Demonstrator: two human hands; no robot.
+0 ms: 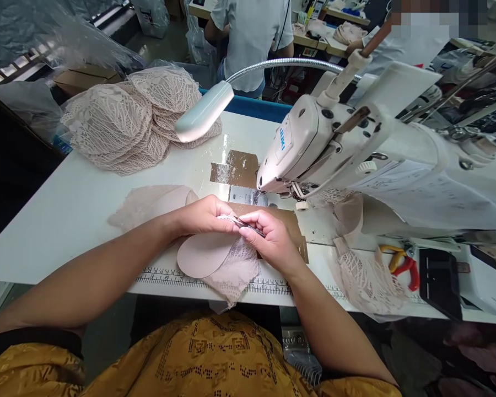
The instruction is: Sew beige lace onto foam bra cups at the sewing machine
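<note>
While L hand [206, 215] holds lace [240, 267], wht tbl [58, 220], ruler [165, 277], wkr [250, 47] bhnd

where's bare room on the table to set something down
Widest: the white tabletop at left, between lace pile, pale fabric and left forearm. A smaller gap between pile and brown sheet. Crowded: around left hand and right hand, and the right end with lace piece, pliers, black flat object.

"JUKI" in blue letters on the head of the white sewing machine [306, 138], right. Ruler scale [165, 277] along near edge of table [66, 220]; digits small. Marks on paper sheet [438, 193], far right, unreadable.
</note>
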